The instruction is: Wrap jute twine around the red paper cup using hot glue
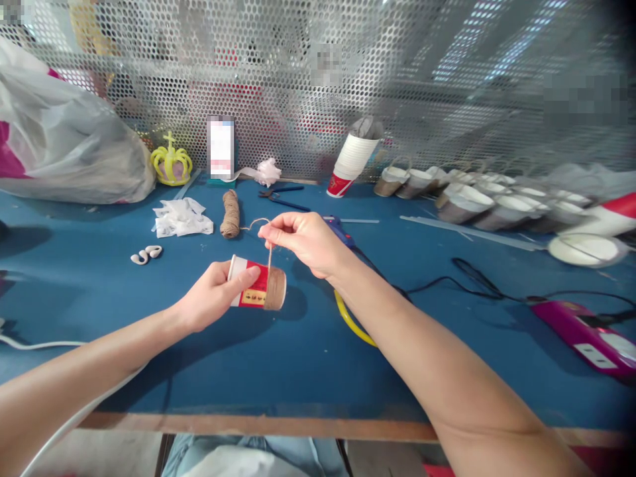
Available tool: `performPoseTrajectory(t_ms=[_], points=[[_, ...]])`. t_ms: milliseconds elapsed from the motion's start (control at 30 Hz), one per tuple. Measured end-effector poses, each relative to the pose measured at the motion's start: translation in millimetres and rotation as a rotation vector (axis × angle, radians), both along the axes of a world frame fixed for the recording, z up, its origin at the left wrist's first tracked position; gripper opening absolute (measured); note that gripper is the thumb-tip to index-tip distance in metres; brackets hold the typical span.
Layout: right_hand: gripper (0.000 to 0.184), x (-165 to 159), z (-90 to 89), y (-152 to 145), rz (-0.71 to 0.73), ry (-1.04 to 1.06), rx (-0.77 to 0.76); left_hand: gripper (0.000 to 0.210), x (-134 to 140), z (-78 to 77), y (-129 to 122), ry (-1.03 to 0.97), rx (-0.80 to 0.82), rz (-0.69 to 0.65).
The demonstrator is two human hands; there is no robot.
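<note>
Over a blue surface, we grip a sideways paper cup in our left hand, twine wound around one end, our right hand pinching its strand, the skein lying beyond.

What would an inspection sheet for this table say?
Surface: blue tabletop, brown front edge.
Job's things: red-and-white paper cup, held sideways, brown twine wound around one end; brown twine bundle behind.
Clutter: crumpled white material; yellow crown-shaped ornament; blue-handled pliers; leaning white paper-cup stack; brown cups at right.
Hands: left hand holds the cup; right hand pinches a twine strand.
Cables: black cord beside purple power strip; white cord at lower left.
Surroundings: silvery perforated metal screen behind; translucent plastic bag at left.
</note>
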State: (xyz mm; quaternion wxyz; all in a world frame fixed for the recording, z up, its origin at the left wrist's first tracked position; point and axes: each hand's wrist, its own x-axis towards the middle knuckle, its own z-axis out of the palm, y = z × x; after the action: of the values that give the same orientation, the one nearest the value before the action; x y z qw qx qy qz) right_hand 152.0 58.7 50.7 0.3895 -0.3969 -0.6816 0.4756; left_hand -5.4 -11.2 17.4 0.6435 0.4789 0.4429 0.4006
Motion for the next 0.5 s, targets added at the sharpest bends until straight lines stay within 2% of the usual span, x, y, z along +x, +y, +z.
performPoseTrajectory(t_ms=[333,500], points=[[0.023,3.3,-11.4,2.8,0.025,-0.086,0.003,0.042,-1.8,1.1,-3.1,0.023,0.097,-0.027],[0.023,3.1,-10.5,1.8,0.041,-0.109,-0.005,0.042,-2.2,0.5,-4.0,0.049,0.127,-0.02]])
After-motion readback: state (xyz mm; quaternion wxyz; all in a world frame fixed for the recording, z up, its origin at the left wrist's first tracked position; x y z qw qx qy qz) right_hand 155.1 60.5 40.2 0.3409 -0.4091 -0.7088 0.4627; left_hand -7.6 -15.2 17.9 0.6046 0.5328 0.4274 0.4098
